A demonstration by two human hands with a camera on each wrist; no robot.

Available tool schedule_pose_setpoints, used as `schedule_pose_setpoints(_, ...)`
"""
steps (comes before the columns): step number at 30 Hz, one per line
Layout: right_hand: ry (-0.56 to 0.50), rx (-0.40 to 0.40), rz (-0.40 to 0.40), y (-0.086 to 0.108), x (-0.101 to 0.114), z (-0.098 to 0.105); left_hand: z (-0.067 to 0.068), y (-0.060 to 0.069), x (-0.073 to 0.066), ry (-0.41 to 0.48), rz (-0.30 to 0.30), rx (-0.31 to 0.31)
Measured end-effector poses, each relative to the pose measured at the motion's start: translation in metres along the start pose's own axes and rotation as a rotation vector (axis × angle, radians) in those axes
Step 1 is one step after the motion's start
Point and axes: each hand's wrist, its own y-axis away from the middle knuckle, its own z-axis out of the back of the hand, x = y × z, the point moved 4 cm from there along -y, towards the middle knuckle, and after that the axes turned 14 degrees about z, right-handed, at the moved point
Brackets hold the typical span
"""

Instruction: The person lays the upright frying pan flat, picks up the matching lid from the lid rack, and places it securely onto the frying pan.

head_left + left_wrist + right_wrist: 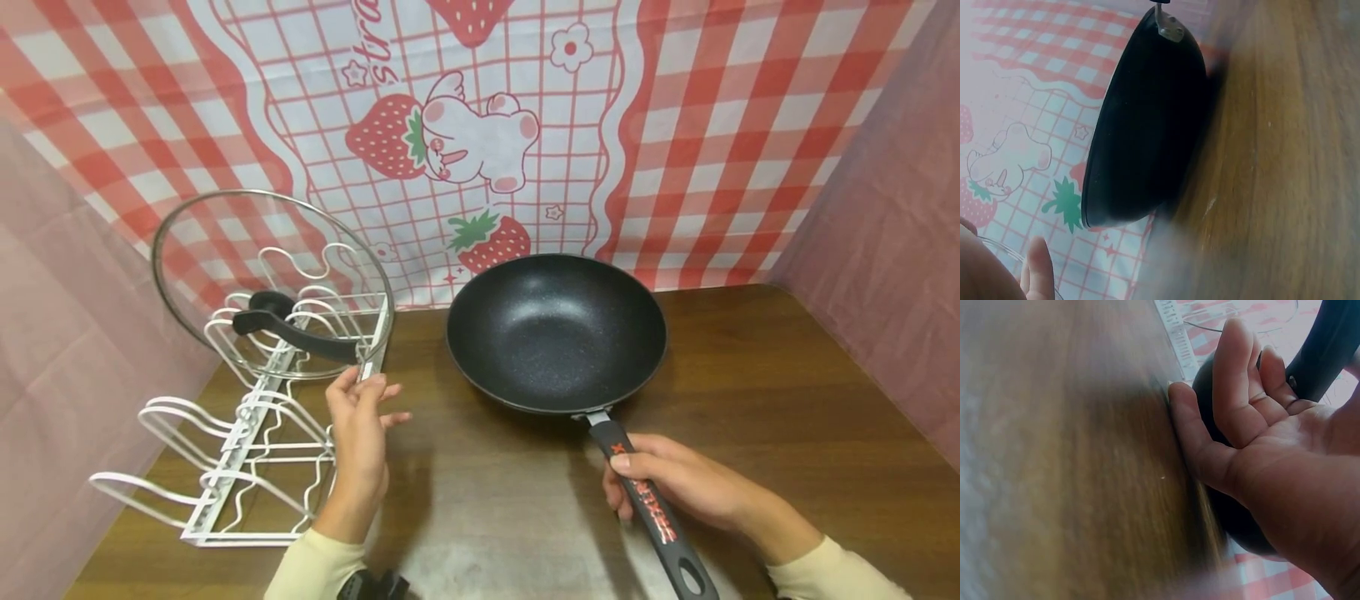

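A glass lid (pixel 217 225) with a metal rim and a black handle (pixel 318 340) leans upright in a white wire rack (pixel 255 417) on the left. My left hand (pixel 362 446) is at the lid's lower right rim, its fingers loosely spread; whether the fingertips touch the rim is hard to tell. Two of its fingers (pixel 1038 269) show in the left wrist view. A black wok (pixel 555 333) stands right of centre, its long handle (pixel 648 500) pointing toward me. My right hand (pixel 682 479) holds that handle, thumb on top and fingers beneath.
The wooden table (pixel 787 400) carries everything. A red checked cloth (pixel 720 142) with strawberry prints hangs behind the wok. Pink cloth walls (pixel 885 233) close off both sides. More white wire loops of the rack stand in front of the lid.
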Motion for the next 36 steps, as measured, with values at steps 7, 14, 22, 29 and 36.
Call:
schedule_pose_setpoints(7, 0.012, -0.007, 0.002, 0.001, 0.000, 0.000, -0.003, -0.005, -0.001, 0.079, 0.001, -0.078)
schedule_pose_setpoints(14, 0.014, -0.018, -0.005, 0.001, 0.000, 0.000, -0.002, -0.012, -0.010, 0.176, -0.047, -0.133)
schedule_pose_setpoints(22, 0.032, -0.032, -0.019, 0.000, 0.001, 0.000, -0.003, -0.024, -0.018, 0.304, -0.021, -0.178)
schedule_pose_setpoints(29, 0.061, -0.037, -0.007, 0.001, 0.001, 0.000, -0.007, -0.035, -0.025, 0.538, -0.008, -0.194)
schedule_pose_setpoints(36, 0.045, -0.040, -0.005, 0.002, -0.001, 0.000, -0.001, -0.052, -0.029, 0.744, 0.005, -0.228)
